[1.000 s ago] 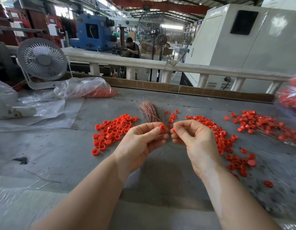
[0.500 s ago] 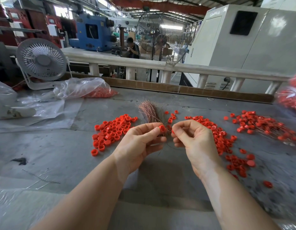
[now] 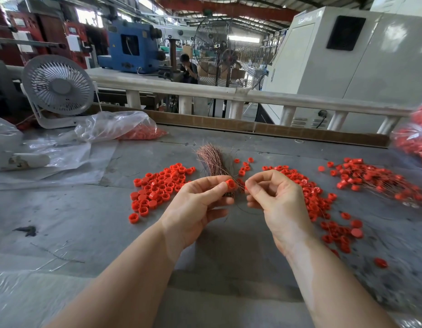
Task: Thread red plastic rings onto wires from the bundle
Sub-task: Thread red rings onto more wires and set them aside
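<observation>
Centre of frame: left hand pinches one red ring between thumb and forefinger tip, other fingers curled under, apparently also gripping the butt of the wire bundle, whose copper strands fan up and away toward mid-frame. Right hand sits just beside the ring, thumb and forefinger pressed together, pinching what looks like a single thin wire; the strand itself is too fine to see clearly at the fingertips, only a dark loop hangs below between the hands. Loose rings are heaped left of centre on the grey table, and finished wired rings pile at right. Handling judgement: the ring is tiny, light, rigid plastic, smooth so likely slippery; best held by its outer wall with the bore left open and facing the wire. The wire looks hair-thin, springy, easily kinked; grip close to the tip so it does not buckle when pushed through.
</observation>
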The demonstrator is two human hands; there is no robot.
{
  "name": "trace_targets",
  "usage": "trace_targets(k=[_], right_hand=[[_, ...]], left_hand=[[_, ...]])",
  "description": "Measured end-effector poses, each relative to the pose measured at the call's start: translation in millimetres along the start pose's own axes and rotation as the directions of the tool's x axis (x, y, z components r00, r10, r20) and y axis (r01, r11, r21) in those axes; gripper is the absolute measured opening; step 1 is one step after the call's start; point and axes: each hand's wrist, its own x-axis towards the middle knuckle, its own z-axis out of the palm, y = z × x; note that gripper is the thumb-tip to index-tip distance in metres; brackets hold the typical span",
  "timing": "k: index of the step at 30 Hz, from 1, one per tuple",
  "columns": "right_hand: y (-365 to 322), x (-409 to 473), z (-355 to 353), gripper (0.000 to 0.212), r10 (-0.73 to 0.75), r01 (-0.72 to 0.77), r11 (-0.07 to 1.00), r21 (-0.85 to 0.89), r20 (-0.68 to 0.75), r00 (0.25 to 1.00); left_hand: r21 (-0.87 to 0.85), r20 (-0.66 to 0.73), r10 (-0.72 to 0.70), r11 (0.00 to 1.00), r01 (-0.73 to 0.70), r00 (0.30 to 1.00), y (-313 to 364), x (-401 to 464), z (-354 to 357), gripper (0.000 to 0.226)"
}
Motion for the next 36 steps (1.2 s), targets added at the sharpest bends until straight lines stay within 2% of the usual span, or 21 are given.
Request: trace_targets(k=[6, 22, 36], right_hand=[[3.0, 0.9, 0.2, 0.019, 0.039, -0.04, 0.999, 0.024, 0.024, 0.999], [2.1, 1.2, 0.2, 0.02, 0.001, -0.001, 1.0, 0.016, 0.03, 1.0], [1.9, -0.8, 1.5, 0.014, 0.019, -0.023, 0.998, 0.056, 0.068, 0.998]], left_hand=[[-0.014, 0.001, 0.003, 1.0, -0.003, 1.0, -0.3, -0.2, 0.2, 0.012], [0.004, -0.018, -0.01, 1.0, 0.01, 1.0, -0.3, -0.3, 1.7, 0.011], [0.016, -0.011, -0.011, 1.0, 0.011, 1.0, 0.9, -1.6, 1.8, 0.011]])
